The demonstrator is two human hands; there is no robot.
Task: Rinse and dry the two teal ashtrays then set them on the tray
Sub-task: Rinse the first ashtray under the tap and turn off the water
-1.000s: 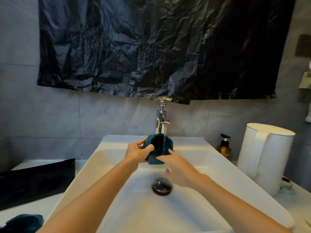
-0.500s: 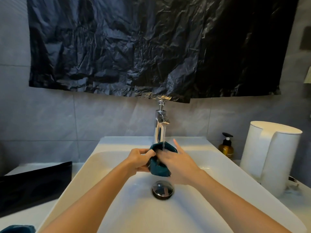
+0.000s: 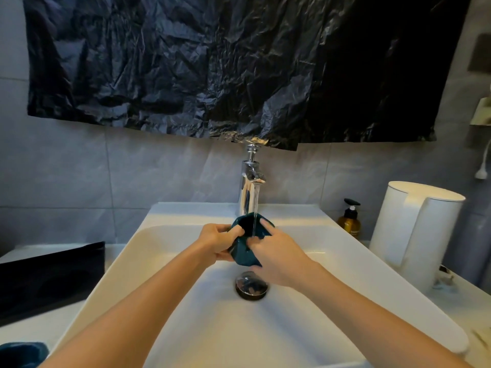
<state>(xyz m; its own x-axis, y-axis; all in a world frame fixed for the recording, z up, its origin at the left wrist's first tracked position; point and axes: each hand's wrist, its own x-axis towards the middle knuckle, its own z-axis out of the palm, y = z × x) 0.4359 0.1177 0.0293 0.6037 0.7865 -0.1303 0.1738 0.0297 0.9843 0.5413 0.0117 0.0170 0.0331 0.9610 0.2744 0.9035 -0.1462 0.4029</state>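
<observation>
One teal ashtray was held over the white sink, just under the faucet, and the water stream fell into its tilted bowl. The left hand gripped its left side with curled fingers. The right hand held its right side, one finger on the rim. The second teal ashtray lay at the near left, near the black tray.

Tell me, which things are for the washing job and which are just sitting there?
For the job: ashtray, gripped by left hand and right hand; running tap; sink; black tray; teal thing, probably the second ashtray.
Lying about: soap bottle; white jug; black plastic sheet.
</observation>
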